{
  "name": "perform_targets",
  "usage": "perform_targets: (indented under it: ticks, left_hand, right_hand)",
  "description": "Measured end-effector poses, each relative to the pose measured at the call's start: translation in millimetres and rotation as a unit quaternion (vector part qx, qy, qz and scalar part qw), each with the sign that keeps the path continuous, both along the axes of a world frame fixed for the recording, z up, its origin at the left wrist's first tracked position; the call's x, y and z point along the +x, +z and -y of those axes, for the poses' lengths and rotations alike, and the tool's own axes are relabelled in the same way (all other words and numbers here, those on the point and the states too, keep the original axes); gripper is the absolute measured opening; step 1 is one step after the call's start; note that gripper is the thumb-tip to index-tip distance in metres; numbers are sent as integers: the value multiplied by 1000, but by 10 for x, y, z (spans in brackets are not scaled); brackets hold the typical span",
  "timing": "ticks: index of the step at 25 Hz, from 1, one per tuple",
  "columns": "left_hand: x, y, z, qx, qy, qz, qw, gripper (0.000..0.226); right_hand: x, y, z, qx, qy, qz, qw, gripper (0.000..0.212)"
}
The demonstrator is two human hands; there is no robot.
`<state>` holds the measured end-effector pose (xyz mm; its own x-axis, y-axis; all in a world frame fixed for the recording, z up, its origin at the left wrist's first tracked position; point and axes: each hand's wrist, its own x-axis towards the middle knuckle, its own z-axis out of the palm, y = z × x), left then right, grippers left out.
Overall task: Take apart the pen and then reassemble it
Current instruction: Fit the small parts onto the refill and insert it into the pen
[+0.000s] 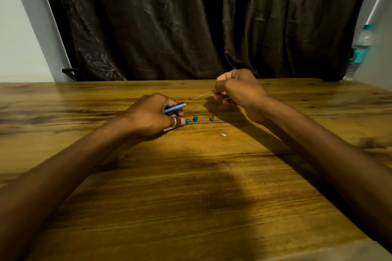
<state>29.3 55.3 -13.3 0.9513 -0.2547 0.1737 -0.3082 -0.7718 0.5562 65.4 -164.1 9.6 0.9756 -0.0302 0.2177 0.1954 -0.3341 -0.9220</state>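
a small white piece (pixel 223 135) lies alone on the desk (pixel 191 197) nearest its near edge, then two teal bits (pixel 191 120) and a grey part (pixel 211 118), the left hand (pixel 151 115) gripping the blue pen barrel (pixel 175 108), and farthest the right hand (pixel 237 89) pinching the thin refill (pixel 202 95).

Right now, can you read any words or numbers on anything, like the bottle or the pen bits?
No text can be read.
Bottle: its teal label has print on it, too small and blurred to read.
Blue pen barrel in the left hand: no writing shows.
Small pen parts on the table: no marks show.
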Motion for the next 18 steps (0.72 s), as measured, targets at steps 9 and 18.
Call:
perform_targets:
  ticks: [9,18]
  left_hand:
    - [-17,160,2,-95,-50,-10,994,26]
    - [-54,216,-50,-141,-78,-57,985,34]
  right_hand:
    - [-46,57,11,22,-8,17,1000,13]
    - [-136,173,35,101,35,29,994,20]
